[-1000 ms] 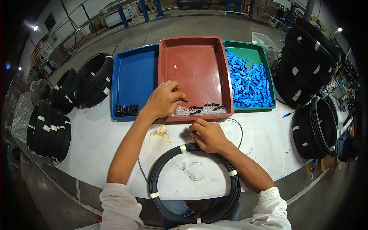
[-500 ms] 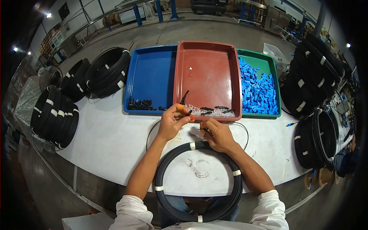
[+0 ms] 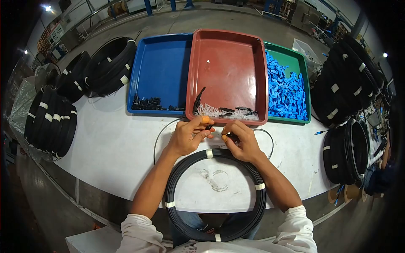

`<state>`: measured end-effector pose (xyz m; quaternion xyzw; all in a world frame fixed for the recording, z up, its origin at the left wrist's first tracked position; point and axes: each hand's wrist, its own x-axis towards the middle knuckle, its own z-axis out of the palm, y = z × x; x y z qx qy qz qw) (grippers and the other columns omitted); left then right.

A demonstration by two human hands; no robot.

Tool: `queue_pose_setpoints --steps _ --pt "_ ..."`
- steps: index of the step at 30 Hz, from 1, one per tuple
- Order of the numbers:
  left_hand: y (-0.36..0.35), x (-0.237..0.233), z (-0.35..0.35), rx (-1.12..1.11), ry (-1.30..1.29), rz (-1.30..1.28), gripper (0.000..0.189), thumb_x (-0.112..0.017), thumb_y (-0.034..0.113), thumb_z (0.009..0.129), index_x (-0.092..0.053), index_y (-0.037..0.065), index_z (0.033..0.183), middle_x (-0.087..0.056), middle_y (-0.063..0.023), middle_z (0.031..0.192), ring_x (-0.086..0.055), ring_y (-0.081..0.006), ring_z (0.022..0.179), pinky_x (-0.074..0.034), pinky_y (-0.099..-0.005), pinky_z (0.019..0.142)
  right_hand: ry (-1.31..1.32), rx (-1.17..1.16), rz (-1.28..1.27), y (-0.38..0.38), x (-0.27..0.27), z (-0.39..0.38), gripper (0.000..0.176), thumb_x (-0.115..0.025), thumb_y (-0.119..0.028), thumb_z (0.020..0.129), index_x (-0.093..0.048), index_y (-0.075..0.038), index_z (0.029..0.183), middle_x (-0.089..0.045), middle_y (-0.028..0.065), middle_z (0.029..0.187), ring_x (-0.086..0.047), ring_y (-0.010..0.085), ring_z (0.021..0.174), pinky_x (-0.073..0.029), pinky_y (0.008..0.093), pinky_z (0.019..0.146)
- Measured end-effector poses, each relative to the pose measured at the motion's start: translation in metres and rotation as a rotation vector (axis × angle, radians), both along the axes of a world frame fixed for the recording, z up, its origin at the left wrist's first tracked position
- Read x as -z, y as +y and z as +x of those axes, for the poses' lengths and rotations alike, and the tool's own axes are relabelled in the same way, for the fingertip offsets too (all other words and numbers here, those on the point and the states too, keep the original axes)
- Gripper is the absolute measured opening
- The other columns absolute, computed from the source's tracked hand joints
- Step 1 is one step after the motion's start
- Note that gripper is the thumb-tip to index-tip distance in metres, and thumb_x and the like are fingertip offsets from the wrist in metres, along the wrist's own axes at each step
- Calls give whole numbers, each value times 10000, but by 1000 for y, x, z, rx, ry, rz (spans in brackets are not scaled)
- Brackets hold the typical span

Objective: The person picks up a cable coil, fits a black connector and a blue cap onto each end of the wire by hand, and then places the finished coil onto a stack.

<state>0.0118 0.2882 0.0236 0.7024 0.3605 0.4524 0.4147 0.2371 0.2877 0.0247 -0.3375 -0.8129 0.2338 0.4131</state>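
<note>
My left hand (image 3: pixel 188 135) pinches a small black piece (image 3: pixel 209 126) between thumb and fingers, with orange covering on fingertips. Facing it, my right hand (image 3: pixel 241 141) is closed on a black cable end (image 3: pixel 230 135); the fingers partly hide it. A small gap separates the two hands. Both are just in front of the red tray (image 3: pixel 228 80), which holds clear small parts (image 3: pixel 211 110) and several black pieces (image 3: pixel 228 110). Below my hands lies a coil of black cable (image 3: pixel 169 189) bound with white tape, overhanging the table's near edge.
A blue tray (image 3: pixel 162 69) with black parts (image 3: pixel 145 103) is at the left of the red one. At its right, a green tray (image 3: pixel 309 99) holds blue connectors (image 3: pixel 287 90). More black coils stand at the left (image 3: pixel 50 124) and right (image 3: pixel 346 152) of the white table (image 3: pixel 114 147).
The view has shifted, so trays and coils appear higher and slightly left. My right hand has turned, its fingers now pointing more toward my left hand, and the two hands are closer together.
</note>
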Motion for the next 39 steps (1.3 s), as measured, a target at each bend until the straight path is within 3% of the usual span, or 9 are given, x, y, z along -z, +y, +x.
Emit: queue_pose_setpoints --steps 3,6,12,18,26,31,39 --pt "-2 -1 -1 -9 20 -37 192 -633 -37 909 -567 -38 1090 -732 -169 980 -743 -226 906 -604 -279 709 27 -42 -28 0 -3 2 127 -666 -9 800 -620 -11 919 -596 106 899 -607 242 776 -491 337 639" --pt "-1 4 -1 -14 88 184 259 -674 -17 894 -532 -49 1108 -733 -163 995 -742 -247 929 -596 -308 804 42 -24 -25 -2 -9 4 133 -672 2 789 -633 -13 916 -600 85 871 -591 211 710 -460 309 577" --pt "-6 0 2 -52 171 191 330 -605 -108 884 -489 -46 1187 -707 -139 1043 -729 -262 989 -601 -299 828 63 -9 -10 -6 -11 6 176 -696 35 784 -688 -10 953 -619 81 824 -603 184 673 -465 282 558" --pt "-4 6 2 -37 182 295 271 -613 -121 868 -522 -65 1117 -673 -181 1087 -715 -277 1024 -612 -313 846 75 0 41 -9 -9 1 217 -705 71 778 -707 -6 980 -649 100 855 -659 207 712 -514 290 584" --pt "-8 0 4 -54 197 287 274 -643 -126 802 -552 -47 1049 -702 -190 1028 -724 -306 954 -610 -363 804 16 27 141 -11 -10 -1 211 -706 64 771 -707 -8 969 -658 107 854 -670 227 688 -533 314 586" --pt "-8 -4 2 -14 202 282 277 -599 -162 795 -550 -62 1049 -697 -206 1018 -722 -327 921 -618 -371 770 18 47 72 -13 -11 -1 200 -722 34 775 -723 -8 970 -653 103 824 -665 218 679 -533 312 581" --pt "-10 -10 5 -7 151 131 192 -609 -128 808 -623 -53 985 -716 -181 903 -737 -276 808 -593 -351 703 44 36 -118 -15 -12 -2 164 -722 -5 792 -744 -2 955 -652 92 792 -631 170 645 -493 284 552"
